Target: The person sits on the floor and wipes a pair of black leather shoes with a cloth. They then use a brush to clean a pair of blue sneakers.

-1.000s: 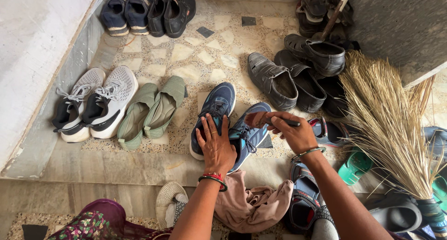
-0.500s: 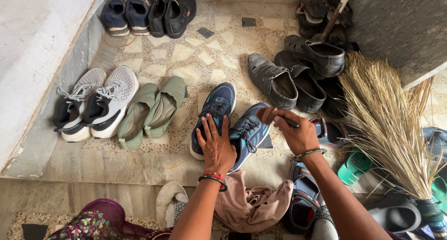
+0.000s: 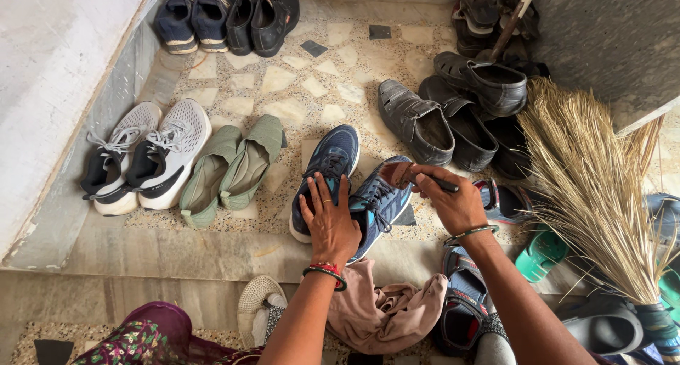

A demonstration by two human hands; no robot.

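Terrazzo floor strewn with footwear: blue sneaker [image 3: 379, 202] is pinned flat under the left hand [image 3: 329, 220], long axis running away from it, while a brush [image 3: 407, 173] is gripped by the right hand [image 3: 453, 202] just beyond its toe.

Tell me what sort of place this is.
Probably a home entryway or stair landing where footwear is kept: pairs of shoes such as the white sneakers line a stone-chip floor, a grass broom leans nearby, and the right hand brushes a blue sneaker.
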